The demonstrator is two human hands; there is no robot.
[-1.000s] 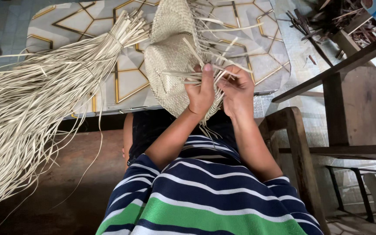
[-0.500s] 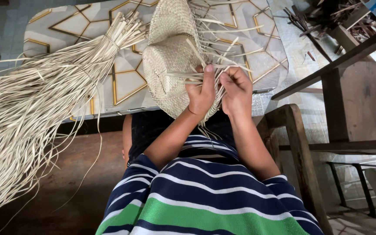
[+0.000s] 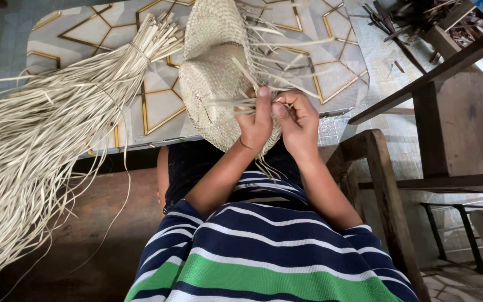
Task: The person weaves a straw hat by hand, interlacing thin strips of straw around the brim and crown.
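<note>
Both hands, left (image 3: 255,120) and right (image 3: 300,120), pinched loose strips (image 3: 286,72) at the straw hat (image 3: 213,72) held over the lap, where a hard tug might have snapped one.

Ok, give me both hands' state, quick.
Left hand: closed, pinching strips at the woven straw hat.
Right hand: closed, fingers curled on loose straw strips.

The pale, half-woven straw hat (image 3: 213,78) you work on lies crown-down just above your hands, its lower rim pressed under your fingers. Loose flat straw strips (image 3: 286,47) stick out of its unfinished edge, fanning up and to the right of your hands.
</note>
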